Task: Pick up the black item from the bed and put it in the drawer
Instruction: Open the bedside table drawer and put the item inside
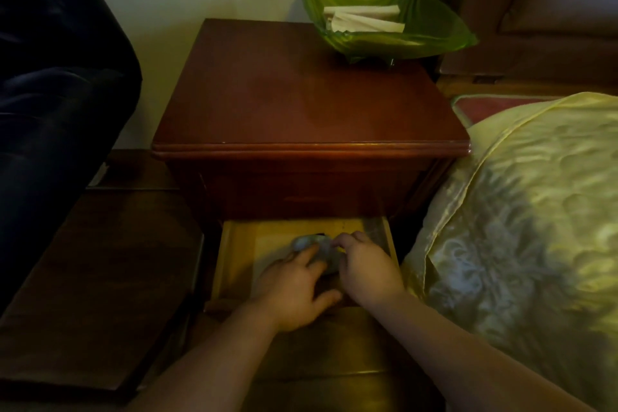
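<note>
1 open drawer point(234, 254) lower centre. 2 hands inside: left hand point(294, 291), right hand point(364, 271), both grips touching 1 dark blurred item point(321, 251); closure unclear. 1 green bowl point(418, 27) top right, 1 bed point(521, 204) right.

No readable text, label, brand or number anywhere; the rolled papers point(363, 19) in the green bowl point(431, 33) at 1 o'clock look blank, and whatever lies in the open drawer point(234, 257) at 6 o'clock is too dim and blurred.
</note>
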